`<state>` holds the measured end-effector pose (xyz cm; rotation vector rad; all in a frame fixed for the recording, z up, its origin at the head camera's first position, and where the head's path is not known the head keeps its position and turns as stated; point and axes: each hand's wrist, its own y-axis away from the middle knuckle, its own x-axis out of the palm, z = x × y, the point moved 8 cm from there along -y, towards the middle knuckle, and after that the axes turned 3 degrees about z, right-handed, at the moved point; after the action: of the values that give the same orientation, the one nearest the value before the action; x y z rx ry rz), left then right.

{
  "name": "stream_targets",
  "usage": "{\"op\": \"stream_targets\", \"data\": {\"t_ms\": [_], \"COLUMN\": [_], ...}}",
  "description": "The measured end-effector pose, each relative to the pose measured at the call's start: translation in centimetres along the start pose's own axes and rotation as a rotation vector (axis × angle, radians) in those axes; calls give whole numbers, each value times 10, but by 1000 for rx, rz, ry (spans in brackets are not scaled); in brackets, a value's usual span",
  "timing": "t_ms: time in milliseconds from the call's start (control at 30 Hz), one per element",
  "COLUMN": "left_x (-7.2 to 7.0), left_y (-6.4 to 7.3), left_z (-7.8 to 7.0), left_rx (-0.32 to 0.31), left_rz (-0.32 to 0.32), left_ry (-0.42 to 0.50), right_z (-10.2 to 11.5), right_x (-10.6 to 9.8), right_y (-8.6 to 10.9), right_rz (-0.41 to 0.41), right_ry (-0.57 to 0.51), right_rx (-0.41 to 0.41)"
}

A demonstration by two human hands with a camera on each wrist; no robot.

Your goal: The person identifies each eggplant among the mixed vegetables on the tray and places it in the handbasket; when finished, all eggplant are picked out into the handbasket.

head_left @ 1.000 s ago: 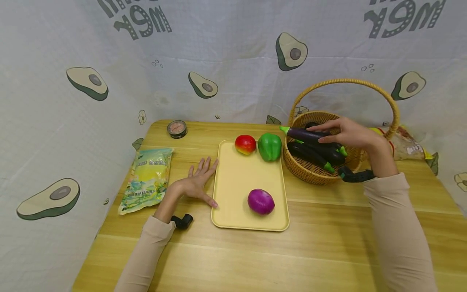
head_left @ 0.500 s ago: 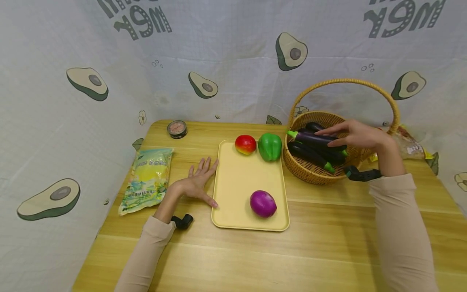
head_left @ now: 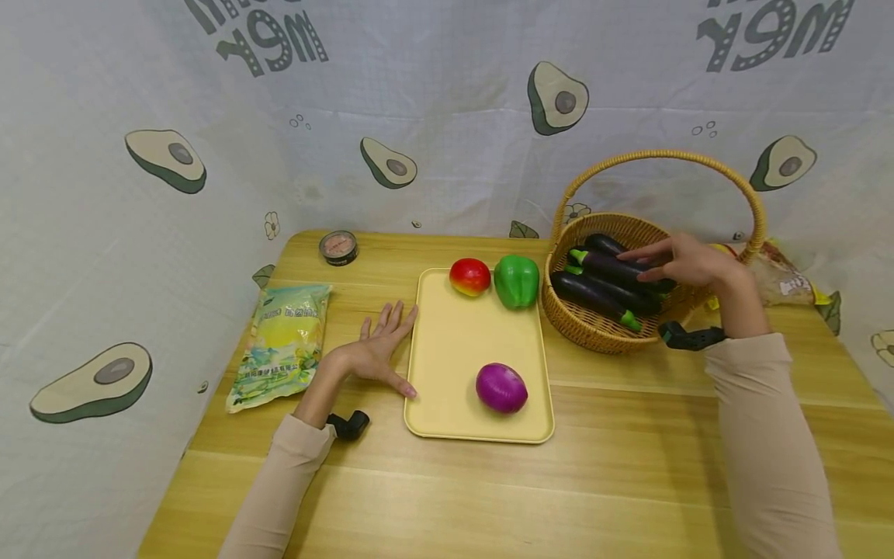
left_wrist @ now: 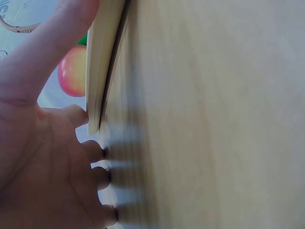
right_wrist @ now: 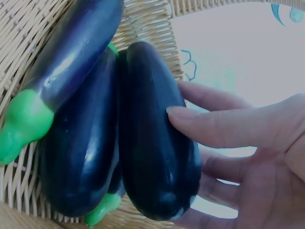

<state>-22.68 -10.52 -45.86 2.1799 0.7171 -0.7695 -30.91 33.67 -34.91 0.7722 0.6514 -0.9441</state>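
My right hand (head_left: 687,260) is over the wicker basket (head_left: 590,338), gripping a dark purple eggplant (right_wrist: 157,129) between thumb and fingers. In the head view its green stem end points left, and the hand covers part of its other end. Several more eggplants lie beside and under it, one with its green stem (right_wrist: 29,117) near the wicker wall. Fingers spread, my left hand (head_left: 366,359) rests at the left edge of the yellow tray (head_left: 447,334), its thumb (left_wrist: 52,45) at the rim. A purple onion (head_left: 501,388), a green bell pepper (head_left: 517,281) and a red mango (head_left: 469,277) sit on this tray.
A printed plastic packet (head_left: 282,345) lies left of the left hand, with a round tin (head_left: 338,248) behind it. The basket's tall handle (head_left: 663,155) arches above the right hand. Another packet (head_left: 782,276) lies behind the basket at right. A patterned cloth (head_left: 454,101) hangs behind the table.
The right hand has carried the eggplant rightward, from over the basket's left rim down among the other eggplants. The onion has rocked slightly on the tray. The left hand stays put.
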Motion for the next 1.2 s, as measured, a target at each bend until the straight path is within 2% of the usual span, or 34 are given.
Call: {"op": "stream_targets", "data": {"t_ms": [167, 333, 467, 767, 933, 1200], "left_x": [-1, -2, -2, -1, -1, -1], "left_y": [0, 1, 1, 2, 2, 2], "left_z": [1, 1, 1, 2, 2, 2], "left_rx": [-2, -6, -4, -1, 7, 12], "left_rz": [-3, -9, -10, -6, -2, 6], "left_ry": [-2, 0, 4, 4, 5, -6], "right_z": [-3, -1, -4, -6, -9, -10], "right_x": [2, 2, 2, 5, 7, 8], "right_y": [-1, -4, -6, -8, -9, -9], "right_rz": [44, 66, 72, 74, 68, 44], "right_ry": [-22, 26, 23, 44, 2, 29], "right_rx": [8, -16, 0, 4, 25, 37]}}
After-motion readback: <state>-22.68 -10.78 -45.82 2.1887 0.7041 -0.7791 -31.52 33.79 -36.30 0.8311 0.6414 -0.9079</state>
